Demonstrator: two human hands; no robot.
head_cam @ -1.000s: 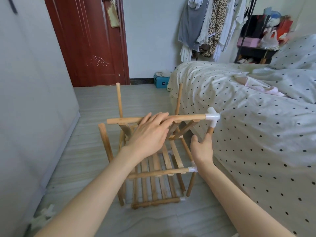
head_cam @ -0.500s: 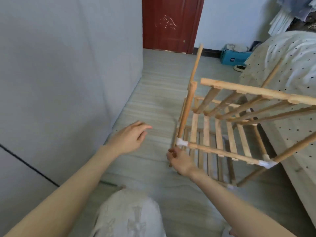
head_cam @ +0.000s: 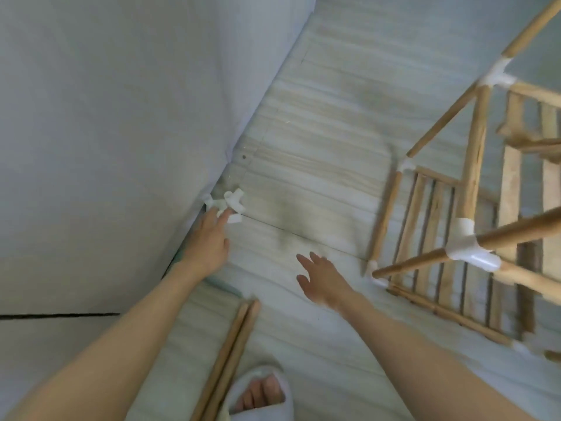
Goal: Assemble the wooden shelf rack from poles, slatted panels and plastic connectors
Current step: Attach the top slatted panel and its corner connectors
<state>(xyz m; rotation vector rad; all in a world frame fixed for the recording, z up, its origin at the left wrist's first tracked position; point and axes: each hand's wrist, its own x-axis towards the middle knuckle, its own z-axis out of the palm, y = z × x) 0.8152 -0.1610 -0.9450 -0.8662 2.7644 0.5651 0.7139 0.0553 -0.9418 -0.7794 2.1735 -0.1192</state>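
Note:
The partly built wooden rack (head_cam: 473,214) stands on the floor at the right, its poles joined by white plastic connectors (head_cam: 469,250) and slatted panels (head_cam: 437,238) inside. A small pile of loose white connectors (head_cam: 232,205) lies on the floor against the wall. My left hand (head_cam: 211,238) stretches out to that pile, fingertips touching it, fingers straight. My right hand (head_cam: 321,278) hovers open over the floor, left of the rack, holding nothing. Two loose wooden poles (head_cam: 230,354) lie side by side near my foot.
A grey wall (head_cam: 121,117) runs along the left down to the striped wood-look floor (head_cam: 318,153). My foot in a pale slipper (head_cam: 261,393) is at the bottom, beside the loose poles.
My view has swung down and left, away from the rack. My left hand has reached forward to the connector pile. My right hand has let go of the rack's lower pole and opened.

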